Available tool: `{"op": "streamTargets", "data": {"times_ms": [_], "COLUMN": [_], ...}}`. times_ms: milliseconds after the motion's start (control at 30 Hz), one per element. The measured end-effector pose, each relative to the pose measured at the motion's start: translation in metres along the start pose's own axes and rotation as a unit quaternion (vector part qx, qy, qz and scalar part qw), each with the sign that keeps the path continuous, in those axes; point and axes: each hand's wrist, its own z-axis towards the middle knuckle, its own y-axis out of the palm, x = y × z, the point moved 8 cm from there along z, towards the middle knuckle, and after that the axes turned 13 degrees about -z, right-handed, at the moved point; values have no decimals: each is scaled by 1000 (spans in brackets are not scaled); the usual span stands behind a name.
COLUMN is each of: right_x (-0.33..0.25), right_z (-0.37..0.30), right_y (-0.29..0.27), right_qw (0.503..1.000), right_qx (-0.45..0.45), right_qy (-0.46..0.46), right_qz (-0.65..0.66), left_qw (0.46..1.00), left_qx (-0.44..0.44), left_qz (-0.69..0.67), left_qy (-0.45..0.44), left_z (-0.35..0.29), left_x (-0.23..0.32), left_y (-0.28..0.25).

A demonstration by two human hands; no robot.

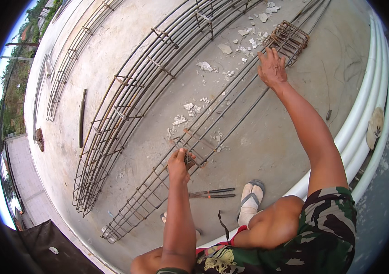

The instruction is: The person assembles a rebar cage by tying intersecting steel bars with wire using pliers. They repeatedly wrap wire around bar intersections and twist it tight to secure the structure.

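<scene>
A long rebar cage (151, 187) lies diagonally across the concrete, its near-left part fitted with closely spaced stirrups. Over this cage, beside a rust-brown square stirrup (200, 157), my left hand (178, 169) is closed on a dark bundle of wire (189, 158), mostly hidden by the fingers. My right hand (273, 69) reaches far up along the same bars, fingers apart, against the near side of a stack of rusty stirrups (290, 40). Between the two hands run bare straight bars (237, 119).
Pincers (212, 193) lie by my sandalled foot (251, 198). A larger group of rebar cages (126, 98) stretches along the left. White plaster chips (206, 66) are scattered beyond the bars. White pipes (363, 114) curve along the right, and the slab's edge (50, 201) is at far left.
</scene>
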Motion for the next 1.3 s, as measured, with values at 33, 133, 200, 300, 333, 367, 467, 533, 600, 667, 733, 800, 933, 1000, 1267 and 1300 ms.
{"op": "streamTargets", "data": {"times_ms": [33,133,200,300,333,367,467,533,600,667,733,800,933,1000,1267,1300], "right_x": [-19,-89,-139,-192,-204,-218,-245,-260,-246,-220,-187,-148,-57,-32,-212,-227], "right_z": [-17,-74,-112,-152,-162,-171,-196,-204,-193,-177,-160,-139,-89,-72,-179,-195], "right_y": [-4,-30,-24,-24,-25,-29,-24,-3,-11,-10,4,17,54,42,-31,-34], "right_qw": [989,889,826,813,814,808,806,831,826,836,862,895,942,962,742,718], "right_qx": [-29,-130,-287,-371,-388,-404,-407,-356,-378,-384,-369,-340,-277,-211,-417,-431], "right_qy": [-39,-83,-134,-198,-211,-249,-319,-315,-272,-224,-177,-120,-4,42,-252,-283], "right_qz": [139,431,467,404,378,348,287,290,316,322,301,264,190,169,460,467], "left_qw": [1000,1000,1000,1000,1000,1000,1000,1000,1000,999,999,999,998,998,997,996], "left_qx": [0,-2,-12,-18,-17,-14,-13,-18,-17,-24,-21,-20,-35,-42,-45,-60], "left_qz": [-1,-1,1,-2,-2,-2,9,11,10,11,14,16,29,35,2,-3], "left_qy": [-4,-5,-7,-13,-17,-18,-18,-21,-21,-26,-32,-37,-38,-41,-58,-68], "left_z": [3,6,8,12,11,11,6,9,10,13,12,10,12,15,22,22], "left_x": [-4,-7,-12,-18,-20,-19,-15,-15,-15,-16,-16,-14,-13,-16,-26,-26], "left_y": [0,-3,-3,-5,-8,-10,-3,0,-6,-7,-9,-6,0,-1,-4,-1]}}
